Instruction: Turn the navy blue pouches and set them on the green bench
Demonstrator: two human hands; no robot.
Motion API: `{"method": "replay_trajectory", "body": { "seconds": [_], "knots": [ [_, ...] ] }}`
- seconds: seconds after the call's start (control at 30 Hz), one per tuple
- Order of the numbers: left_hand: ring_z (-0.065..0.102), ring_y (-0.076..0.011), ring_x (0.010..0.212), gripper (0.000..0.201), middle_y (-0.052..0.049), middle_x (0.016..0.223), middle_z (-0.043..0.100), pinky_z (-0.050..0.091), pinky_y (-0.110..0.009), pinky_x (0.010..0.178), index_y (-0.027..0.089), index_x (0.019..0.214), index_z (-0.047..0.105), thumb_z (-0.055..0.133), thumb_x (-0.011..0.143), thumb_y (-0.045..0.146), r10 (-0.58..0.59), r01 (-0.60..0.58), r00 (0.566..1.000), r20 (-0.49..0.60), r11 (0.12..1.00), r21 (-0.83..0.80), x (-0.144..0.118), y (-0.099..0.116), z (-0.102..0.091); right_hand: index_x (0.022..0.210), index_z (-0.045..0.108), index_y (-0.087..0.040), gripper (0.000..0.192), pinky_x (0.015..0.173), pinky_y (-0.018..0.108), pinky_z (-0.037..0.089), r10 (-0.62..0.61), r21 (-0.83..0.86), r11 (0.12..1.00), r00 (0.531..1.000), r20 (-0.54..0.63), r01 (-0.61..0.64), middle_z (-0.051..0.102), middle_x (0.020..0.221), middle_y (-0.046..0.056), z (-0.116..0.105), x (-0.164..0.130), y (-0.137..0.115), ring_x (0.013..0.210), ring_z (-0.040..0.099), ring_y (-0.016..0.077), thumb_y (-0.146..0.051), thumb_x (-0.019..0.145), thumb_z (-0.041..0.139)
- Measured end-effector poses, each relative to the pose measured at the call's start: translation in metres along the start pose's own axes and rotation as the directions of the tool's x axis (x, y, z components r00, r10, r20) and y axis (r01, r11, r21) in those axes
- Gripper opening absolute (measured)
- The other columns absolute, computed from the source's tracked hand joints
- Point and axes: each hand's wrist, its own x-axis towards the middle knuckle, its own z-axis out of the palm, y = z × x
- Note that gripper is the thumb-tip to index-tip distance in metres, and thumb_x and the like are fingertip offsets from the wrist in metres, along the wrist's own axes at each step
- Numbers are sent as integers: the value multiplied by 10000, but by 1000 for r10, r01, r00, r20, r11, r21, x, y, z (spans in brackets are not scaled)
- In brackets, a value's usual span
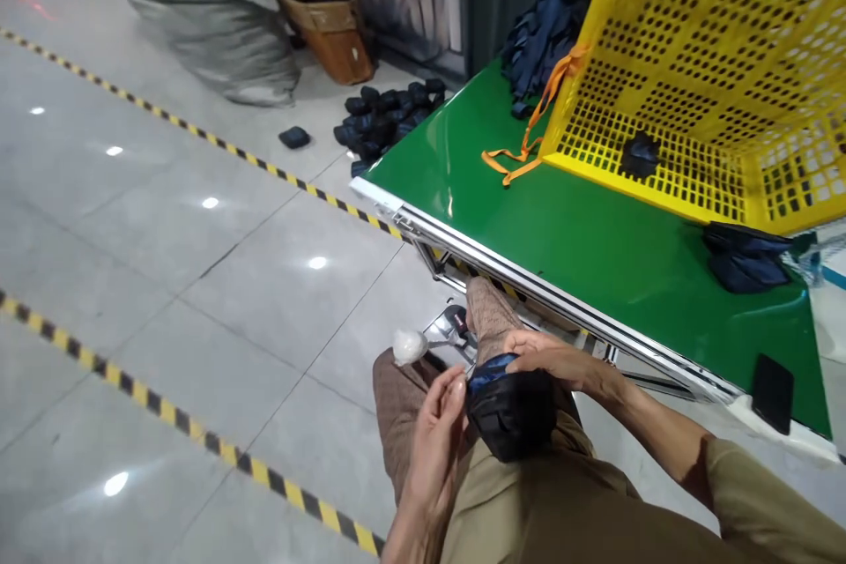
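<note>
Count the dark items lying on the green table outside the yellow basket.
3: a navy fabric heap at the green table's far end, a folded navy piece by the yellow basket's near corner, a black phone-like slab at the front edge. The basket may hide more.

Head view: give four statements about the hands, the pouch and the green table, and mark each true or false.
1. Both hands hold a black folded pouch over the lap. True: left hand and right hand are on it.
2. The yellow basket stands upright on the floor. False: it lies tipped on the green table.
3. A black phone lies at the table's near edge. True.
4. The orange strap is in the right hand. False: it lies on the table by the basket.
</note>
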Motion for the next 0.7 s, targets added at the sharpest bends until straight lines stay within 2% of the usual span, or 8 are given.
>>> {"method": "replay_trajectory", "body": {
  "seconds": [0.1, 0.2, 0.33, 0.43, 0.5, 0.57, 0.63, 0.7],
  "knots": [
    [732, -202, 843, 500, -77, 961, 794, 581, -284, 780, 191, 1125, 842, 1016, 813, 541, -168, 145, 963, 212, 982, 121, 12, 2, -2, 933, 613, -214, 436, 616, 224, 322, -20, 14, 1000, 998, 64, 20, 593, 816, -55, -10, 0, -6, 691, 470, 118, -436, 757, 944],
    [650, -157, 714, 458, -43, 831, 731, 528, -260, 719, 182, 1029, 826, 1017, 805, 532, -238, 183, 921, 308, 963, 197, 20, 7, -2, 912, 638, -210, 357, 633, 228, 330, -65, -150, 985, 991, 117, 82, 594, 795, -60, -20, 1, -10, 705, 474, 123, -359, 760, 925],
    [478, -118, 625, 485, 28, 705, 571, 385, -225, 634, 197, 845, 707, 975, 804, 599, -65, -91, 949, 309, 881, 464, 42, 14, 8, 875, 653, -223, 243, 632, 244, 315, -166, -481, 871, 982, -86, 105, 554, 735, -78, -31, 16, 0, 687, 468, 130, -252, 806, 884],
    [508, -169, 634, 383, 23, 676, 565, 377, -267, 664, 234, 797, 646, 825, 913, 552, 176, -393, 919, 354, 513, 763, 71, 13, 12, 851, 647, -223, 291, 654, 265, 263, -249, -766, 642, 938, -242, -27, 576, 719, -72, -39, 33, 17, 698, 482, 136, -307, 900, 922],
    [620, -224, 705, 153, -15, 775, 688, 405, -305, 719, 257, 917, 698, 680, 984, 393, 215, -454, 886, 411, 219, 864, 90, 7, 10, 904, 677, -223, 242, 667, 282, 242, -270, -883, 463, 939, -215, -69, 638, 763, -49, -45, 40, 27, 723, 527, 147, -343, 1021, 851],
    [722, -274, 839, 251, -65, 980, 797, 430, -338, 768, 274, 1133, 739, 557, 973, 206, 187, -453, 876, 445, 1, 892, 105, -2, 3, 1025, 730, -224, 141, 673, 297, 247, -268, -949, 311, 954, -136, -48, 721, 845, -13, -51, 42, 33, 768, 605, 167, -322, 1126, 730],
    [769, -309, 944, 433, -105, 1111, 829, 453, -364, 788, 275, 1274, 734, 495, 950, 118, 165, -422, 883, 440, -131, 897, 111, -11, -6, 1138, 765, -223, 168, 674, 312, 261, -259, -980, 199, 963, -72, -20, 785, 912, 24, -55, 40, 32, 812, 676, 191, -334, 1183, 649],
    [790, -331, 984, 402, -126, 1142, 839, 491, -384, 796, 278, 1319, 727, 469, 1026, 186, 199, -362, 902, 382, -130, 923, 110, -17, -16, 1158, 792, -219, 252, 664, 326, 273, -233, -992, 125, 972, -27, 3, 819, 932, 54, -58, 36, 25, 831, 720, 213, -386, 1208, 611]
  ]
}}
